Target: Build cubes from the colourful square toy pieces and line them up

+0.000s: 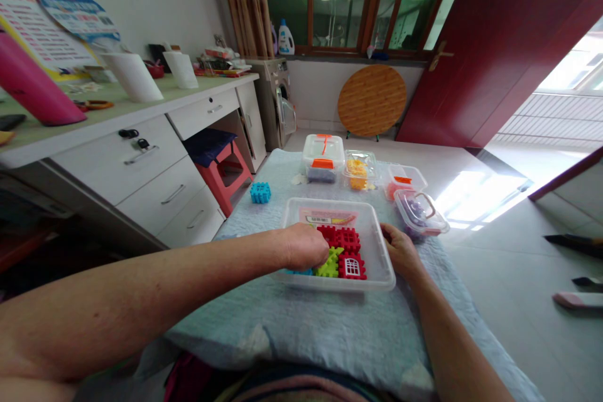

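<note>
A clear plastic box [372, 282] stands on the cloth-covered table in front of me. Inside it lie red interlocking blocks [348, 240], one with a white window piece [352, 267], a lime-green block [328, 264] and a bit of blue at the near left. My left hand [307, 247] reaches over the box's left side, closed, its fingertips down among the red and green blocks; what they pinch is hidden. Around the box's right wall, my right hand [399, 247] is curled, gripping it from outside. A blue block cube [260, 193] sits apart to the left.
Along the table's far side stand a lidded box with orange clips [323, 157], a tub of yellow pieces [358, 169], a box with orange-red contents [406, 181] and a handled box of purple pieces [421, 213]. A pink stool [223, 169] and white desk [141, 169] are left.
</note>
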